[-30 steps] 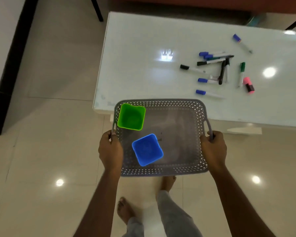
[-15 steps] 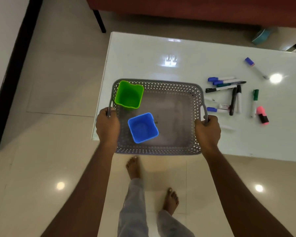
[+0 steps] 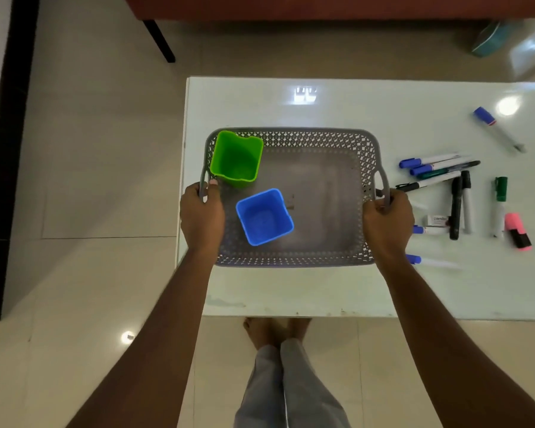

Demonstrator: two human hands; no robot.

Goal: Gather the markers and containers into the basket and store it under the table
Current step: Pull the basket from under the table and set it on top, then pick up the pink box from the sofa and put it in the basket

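Note:
A grey perforated basket (image 3: 294, 134) is over the left part of the white table (image 3: 291, 291). My left hand (image 3: 202, 216) grips its left handle and my right hand (image 3: 386, 219) grips its right handle. Inside the basket stand a green container (image 3: 237, 157) at the far left corner and a blue container (image 3: 263, 216) nearer the middle. Several markers (image 3: 436, 168) lie loose on the table to the right of the basket, along with a green-capped marker (image 3: 500, 199), a pink highlighter (image 3: 517, 230) and a separate blue-capped marker (image 3: 496, 128) farther back.
The tiled floor (image 3: 90, 180) lies to the left and in front of the table, where my feet (image 3: 275, 332) stand at its near edge. A dark furniture leg (image 3: 159, 41) stands beyond the table. A teal object (image 3: 488, 38) sits on the floor at the far right.
I have stepped up to the table, and the basket, held by both handles, has moved from in front of the near edge to over the tabletop beside the markers.

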